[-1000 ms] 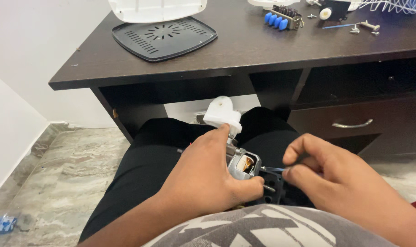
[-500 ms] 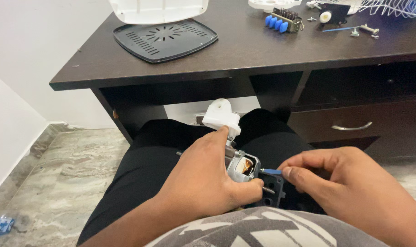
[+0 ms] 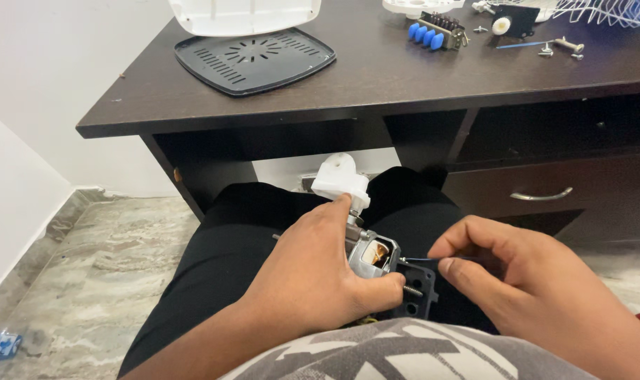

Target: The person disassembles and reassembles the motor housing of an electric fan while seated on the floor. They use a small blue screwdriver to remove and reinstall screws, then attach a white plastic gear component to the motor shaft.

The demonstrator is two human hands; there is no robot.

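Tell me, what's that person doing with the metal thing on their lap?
A person sits at a dark desk with a small electric motor on their lap. The left hand grips the motor. The right hand pinches a thin blue tool, its tip at the motor's side. A black vented plate, blue-buttoned switch block and loose screws lie on the desk.

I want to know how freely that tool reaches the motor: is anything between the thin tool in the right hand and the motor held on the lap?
Nothing visible blocks it. The right hand pinches a thin tool whose tip already meets the metal motor. The left hand grips the motor from the other side, clear of the tool's path.
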